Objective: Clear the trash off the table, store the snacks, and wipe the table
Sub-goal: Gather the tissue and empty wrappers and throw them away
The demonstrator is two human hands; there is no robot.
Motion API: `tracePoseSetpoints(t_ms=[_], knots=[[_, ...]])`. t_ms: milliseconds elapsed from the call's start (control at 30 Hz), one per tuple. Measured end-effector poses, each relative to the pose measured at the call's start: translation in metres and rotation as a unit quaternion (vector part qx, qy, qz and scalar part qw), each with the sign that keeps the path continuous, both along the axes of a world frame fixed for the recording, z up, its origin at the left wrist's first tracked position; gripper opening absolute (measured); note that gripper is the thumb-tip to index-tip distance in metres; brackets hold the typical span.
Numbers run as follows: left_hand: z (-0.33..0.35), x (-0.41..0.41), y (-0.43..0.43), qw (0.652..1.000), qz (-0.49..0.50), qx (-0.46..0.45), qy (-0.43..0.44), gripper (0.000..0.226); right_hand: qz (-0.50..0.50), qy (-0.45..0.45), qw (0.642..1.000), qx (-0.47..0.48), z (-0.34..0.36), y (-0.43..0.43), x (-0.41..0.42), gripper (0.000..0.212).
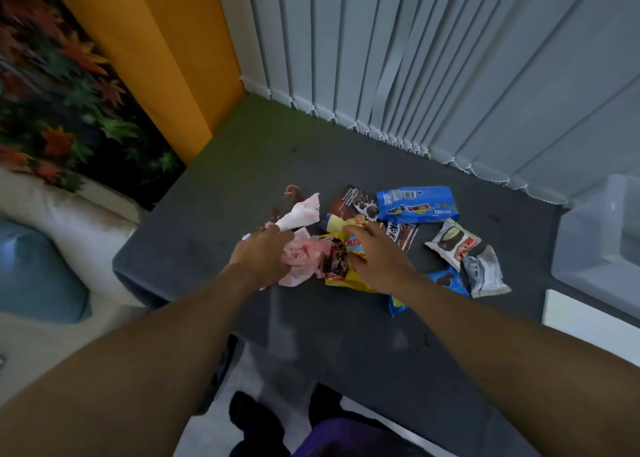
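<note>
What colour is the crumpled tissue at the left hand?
The tissue is pale pink with white patches; head view.

**Out of sight, out of focus**

The fingertips of the left hand (263, 252) are buried in the pink tissue (301, 264). The right hand (377, 255) covers part of a yellow packet (346, 278), and its forearm hides much of a blue packet (446, 279). A clear bin (602, 235) is cut off by the right edge — the leafy picture (52, 86) on the left is blurred.
</note>
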State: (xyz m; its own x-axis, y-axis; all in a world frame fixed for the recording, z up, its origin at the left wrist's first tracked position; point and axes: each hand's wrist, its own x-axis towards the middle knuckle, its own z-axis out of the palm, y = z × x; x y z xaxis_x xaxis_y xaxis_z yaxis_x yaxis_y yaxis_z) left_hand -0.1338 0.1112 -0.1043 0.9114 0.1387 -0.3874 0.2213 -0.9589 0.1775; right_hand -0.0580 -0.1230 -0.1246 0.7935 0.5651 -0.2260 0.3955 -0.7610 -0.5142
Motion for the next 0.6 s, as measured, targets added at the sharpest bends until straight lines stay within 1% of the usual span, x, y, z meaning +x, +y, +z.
tracePoseSetpoints(t_ms=[133,367,500,600], knots=[[0.023,0.006,0.013,1.0,0.019,-0.01,-0.012,0.046,-0.001,-0.019,1.0,0.012,0.014,0.006,0.008,0.056],[0.054,0.01,0.034,0.997,0.048,-0.017,-0.058,0.032,-0.003,-0.052,0.998,0.038,0.037,0.02,0.023,0.054],[0.063,0.012,0.043,0.995,0.071,-0.018,-0.06,0.033,-0.004,-0.068,0.997,0.046,0.04,0.025,0.028,0.055],[0.06,0.014,0.041,0.996,0.072,-0.03,-0.045,0.037,-0.009,-0.066,0.997,0.044,0.037,0.025,0.026,0.055]])
